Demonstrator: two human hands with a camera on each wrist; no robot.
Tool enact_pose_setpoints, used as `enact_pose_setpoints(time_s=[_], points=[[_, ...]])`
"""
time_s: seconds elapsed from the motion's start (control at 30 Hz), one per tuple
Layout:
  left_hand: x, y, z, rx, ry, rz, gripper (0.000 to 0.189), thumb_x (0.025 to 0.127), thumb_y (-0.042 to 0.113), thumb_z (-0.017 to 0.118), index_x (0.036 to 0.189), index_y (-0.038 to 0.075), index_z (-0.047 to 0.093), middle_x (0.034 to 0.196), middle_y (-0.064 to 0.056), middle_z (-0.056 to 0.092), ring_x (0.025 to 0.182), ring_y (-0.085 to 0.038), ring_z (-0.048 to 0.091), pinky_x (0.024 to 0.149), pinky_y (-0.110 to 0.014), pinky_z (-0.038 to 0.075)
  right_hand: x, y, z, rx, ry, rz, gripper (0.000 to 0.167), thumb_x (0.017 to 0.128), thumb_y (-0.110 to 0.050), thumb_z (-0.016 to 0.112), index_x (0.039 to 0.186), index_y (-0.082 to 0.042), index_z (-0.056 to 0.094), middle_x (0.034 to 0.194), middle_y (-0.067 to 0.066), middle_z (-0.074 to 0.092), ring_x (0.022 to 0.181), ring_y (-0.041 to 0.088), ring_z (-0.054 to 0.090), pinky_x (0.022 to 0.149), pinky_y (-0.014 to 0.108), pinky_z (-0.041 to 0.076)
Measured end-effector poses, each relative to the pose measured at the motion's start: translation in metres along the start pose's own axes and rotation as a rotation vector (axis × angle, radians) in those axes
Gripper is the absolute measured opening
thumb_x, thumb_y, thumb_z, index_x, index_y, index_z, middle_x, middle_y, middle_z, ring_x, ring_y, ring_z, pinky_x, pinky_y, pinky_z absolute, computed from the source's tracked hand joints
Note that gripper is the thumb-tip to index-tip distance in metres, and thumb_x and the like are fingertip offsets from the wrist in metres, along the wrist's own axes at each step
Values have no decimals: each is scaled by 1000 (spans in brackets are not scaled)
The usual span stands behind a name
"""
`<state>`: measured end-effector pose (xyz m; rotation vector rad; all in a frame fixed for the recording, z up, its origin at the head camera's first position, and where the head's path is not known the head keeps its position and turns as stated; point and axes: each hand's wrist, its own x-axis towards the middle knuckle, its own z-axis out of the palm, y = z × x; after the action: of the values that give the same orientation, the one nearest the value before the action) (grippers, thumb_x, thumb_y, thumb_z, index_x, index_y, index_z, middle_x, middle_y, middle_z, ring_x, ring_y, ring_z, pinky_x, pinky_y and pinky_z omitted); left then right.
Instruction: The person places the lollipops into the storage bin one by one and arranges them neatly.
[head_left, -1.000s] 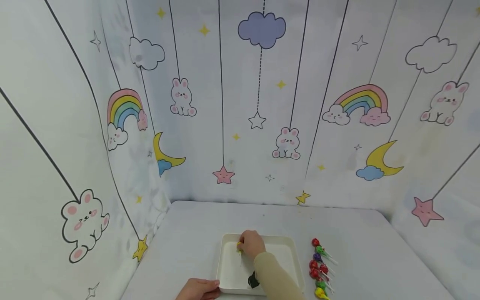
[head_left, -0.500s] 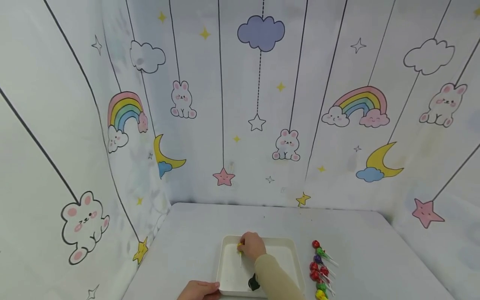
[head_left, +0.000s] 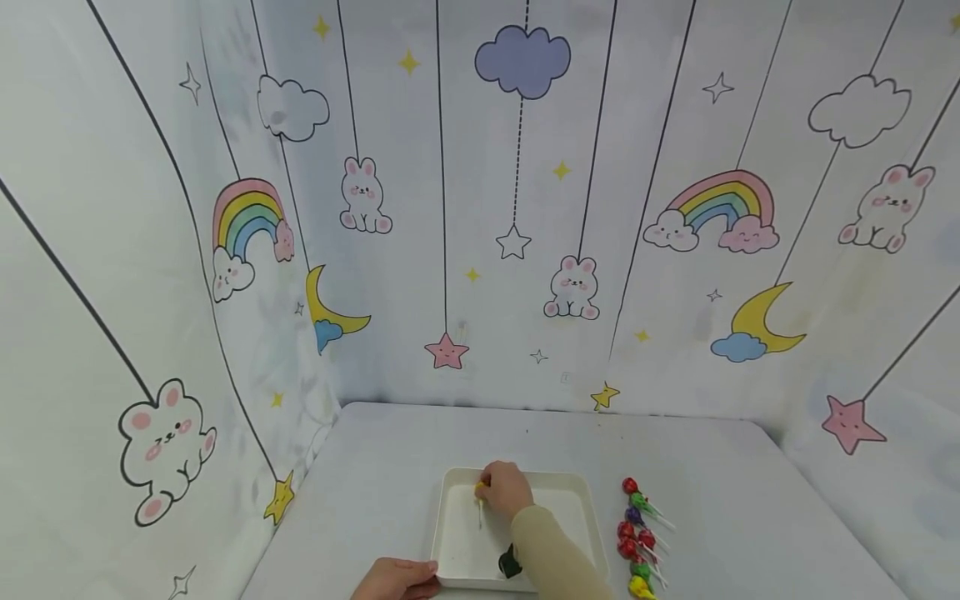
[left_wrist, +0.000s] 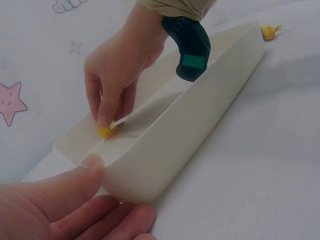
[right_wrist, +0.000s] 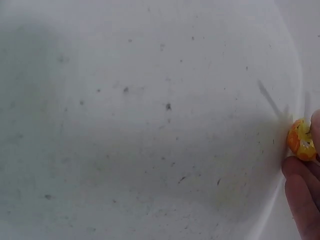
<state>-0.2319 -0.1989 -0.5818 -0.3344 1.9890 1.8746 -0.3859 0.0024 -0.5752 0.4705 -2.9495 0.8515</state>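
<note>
A white rectangular tray (head_left: 592, 517) (left_wrist: 200, 125) sits on the table near its front edge. My right hand (head_left: 506, 490) (left_wrist: 116, 60) reaches into the tray's far left corner and pinches a yellow-orange lollipop (head_left: 478, 488) (left_wrist: 106, 131) (right_wrist: 300, 140) by its head, the white stick pointing back toward me. The sweet is at the tray floor by the wall. My left hand (head_left: 397, 577) (left_wrist: 75, 200) rests against the tray's near left corner, thumb on the rim. A black device with a green patch (left_wrist: 189, 45) is strapped at the right wrist.
A row of several wrapped lollipops (head_left: 637, 533), red, green, purple and yellow, lies on the table just right of the tray. Walls papered with rainbows, rabbits, clouds and stars enclose the table (head_left: 750, 500) on the left, back and right.
</note>
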Motion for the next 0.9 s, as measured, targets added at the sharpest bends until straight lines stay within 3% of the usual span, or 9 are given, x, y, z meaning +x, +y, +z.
enact_pose_setpoints(time_s=[0.17,0.37,0.6,0.77,0.9], points=[[1,0,0,9,-3,0,36,96,22,74,110,-11,71,98,-17,79,92,-21,78,80,-32,65,1,3,-2,-9,-2,-1,14,84,-14,84,91,-6,76,84,3,71,73,14,56,70,34,57],[5,-3,-2,25,-10,-5,39,96,24,74,112,-12,71,100,-17,79,94,-22,78,81,-33,65,2,5,-8,-2,22,-49,16,84,-18,85,90,-6,77,83,3,73,70,13,59,64,32,54],[6,-5,-2,18,-19,-14,38,97,23,73,113,-11,71,100,-17,79,94,-21,77,82,-33,65,-2,5,-14,8,7,-24,17,88,-19,82,95,-5,78,88,6,75,75,16,62,67,34,57],[7,-7,-1,11,-21,-29,38,97,23,73,112,-11,71,100,-17,79,93,-21,77,82,-33,65,-8,5,-43,81,-21,-25,20,90,-15,79,104,-1,76,94,8,74,83,20,65,74,37,60],[12,-8,-3,27,11,-70,40,95,25,75,112,-11,70,98,-15,79,92,-21,77,81,-33,65,-7,26,-76,125,-3,-64,24,92,-13,77,113,-1,75,104,9,76,93,24,71,82,41,63]])
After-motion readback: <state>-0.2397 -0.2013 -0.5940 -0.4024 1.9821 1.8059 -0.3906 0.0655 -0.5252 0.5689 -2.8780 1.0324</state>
